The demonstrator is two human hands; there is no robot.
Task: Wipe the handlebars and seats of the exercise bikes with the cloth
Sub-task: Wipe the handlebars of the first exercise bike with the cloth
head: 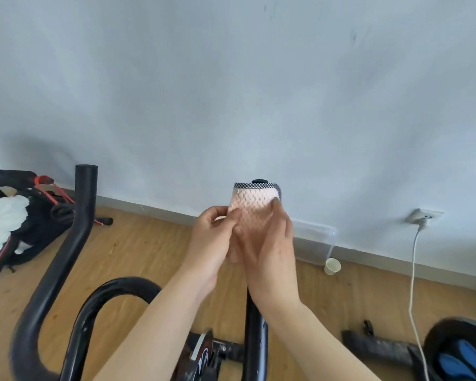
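A pink waffle-weave cloth (252, 203) with a dark checked hem is wrapped round the upright right horn of the black handlebar (256, 334). Only the horn's black end cap shows above the cloth. My right hand (270, 248) grips the wrapped horn from the right. My left hand (213, 237) pinches the cloth's left edge against the horn. The handlebar's left horn (84, 193) stands bare at the left, and its curved middle loop (116, 290) runs below my left forearm.
A second bike with red parts and a white cloth (3, 218) stands at far left. A paper cup (332, 266) sits on the wood floor by the wall. A white cable (412, 270) hangs from a wall socket. A dark seat with blue padding (462, 353) shows at bottom right.
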